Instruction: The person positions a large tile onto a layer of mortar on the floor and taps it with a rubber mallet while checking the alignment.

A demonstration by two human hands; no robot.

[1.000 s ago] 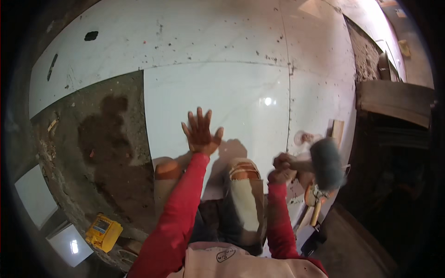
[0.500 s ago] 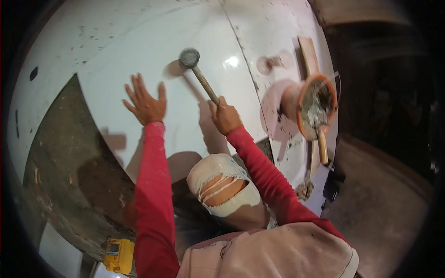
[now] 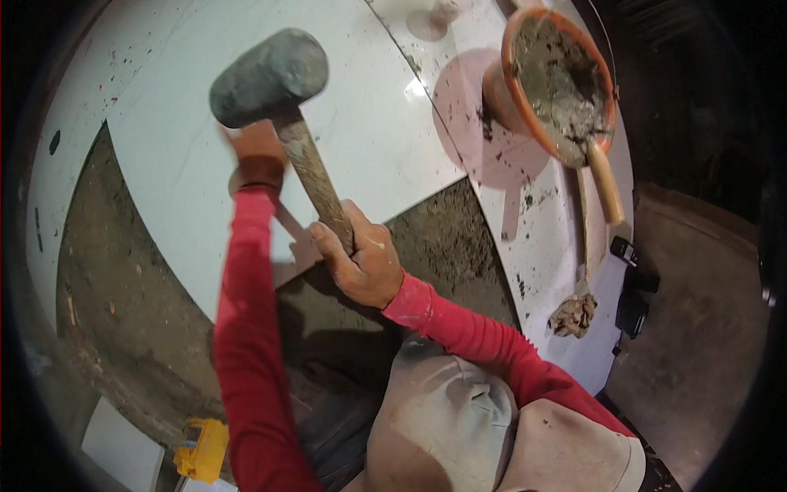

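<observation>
My right hand (image 3: 361, 266) grips the wooden handle of a rubber mallet (image 3: 269, 78). The mallet's dark grey head is raised toward the camera, above a large white tile (image 3: 361, 139). Behind the head, my left hand (image 3: 261, 156) is over the same tile; it is blurred and its fingers are hidden. Rough grey mortar (image 3: 443, 234) shows along the tile's near edge. To the right stands an orange bucket (image 3: 507, 94) of wet mortar, a trowel's wooden handle (image 3: 606, 187) sticking out over its rim.
More bare mortar bed (image 3: 131, 238) lies at the left. A yellow device (image 3: 202, 451) sits at the lower left. Crumpled brownish material (image 3: 573, 316) and black objects (image 3: 631, 314) lie on the right side. Mortar crumbs dot the white tiles around the bucket.
The mallet has come up closer to the camera, its head now in front of my left hand. My left hand's spread fingers are no longer visible. The view has shifted, showing more mortar near my knees.
</observation>
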